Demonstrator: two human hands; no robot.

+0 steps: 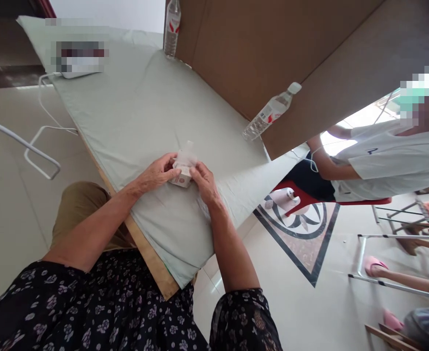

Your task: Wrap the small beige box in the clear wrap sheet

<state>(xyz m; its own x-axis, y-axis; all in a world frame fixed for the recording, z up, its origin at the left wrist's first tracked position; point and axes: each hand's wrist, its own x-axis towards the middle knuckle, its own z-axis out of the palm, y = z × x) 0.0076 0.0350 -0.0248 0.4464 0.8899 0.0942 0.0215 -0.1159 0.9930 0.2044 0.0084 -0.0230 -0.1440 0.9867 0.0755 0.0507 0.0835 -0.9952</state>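
Between my two hands, over the near part of the cloth-covered table (pixel 126 97), is a small white box (pixel 181 178) with reddish print on its front. A pale, translucent flap or sheet (pixel 187 152) stands up from its top; I cannot tell whether it is part of the box. My left hand (pixel 160 170) grips the box's left side, thumb across its front edge. From the right, my right hand (pixel 204 181) holds the other side with thumb and fingers. What the box contains is hidden.
A large brown cardboard panel (pixel 232 53) stands along the table's far right side. One clear plastic bottle (pixel 271 114) leans near its corner, another bottle (pixel 172 29) stands farther back. A blurred white device (pixel 83 68) with a cable lies far left. A person in a white shirt (pixel 382 161) sits at right.
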